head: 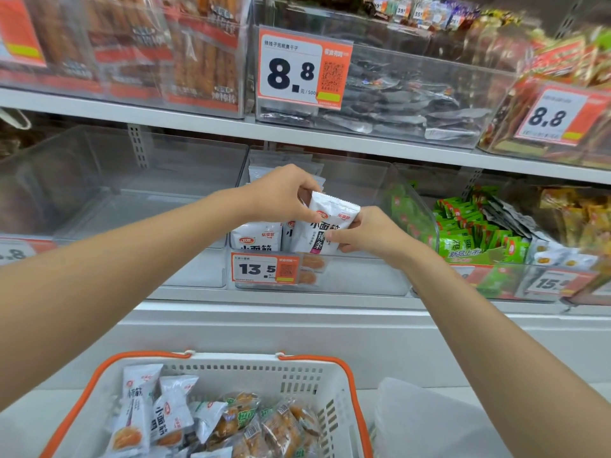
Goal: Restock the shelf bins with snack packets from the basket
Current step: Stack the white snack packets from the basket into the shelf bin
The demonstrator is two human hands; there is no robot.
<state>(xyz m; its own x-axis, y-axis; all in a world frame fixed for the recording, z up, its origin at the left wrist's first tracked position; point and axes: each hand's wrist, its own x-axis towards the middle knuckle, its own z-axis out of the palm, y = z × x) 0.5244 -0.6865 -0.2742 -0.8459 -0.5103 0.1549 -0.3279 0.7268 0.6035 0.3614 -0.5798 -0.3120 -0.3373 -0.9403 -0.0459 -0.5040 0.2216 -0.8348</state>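
Shop shelving, rows of clear bins. Item: white foil snack packet [328, 226], centre of frame, over the front of the clear plastic shelf bin [363, 276]. The left grip [284, 193] pinches its top and the right grip [370, 236] its lower edge. Advice: seat it upright beside the matching white packets [256, 241], label forward. Remaining stock: white basket with orange handles [314, 362], bottom of frame.

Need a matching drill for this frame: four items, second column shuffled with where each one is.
Items
1. white packet
2. basket
3. green packets
4. 13.5 price tag

Places
A. on the clear bin front
B. pinched by left hand and right hand
C. right of the right hand
D. bottom of view, orange handles

Pairs: 1-B; 2-D; 3-C; 4-A
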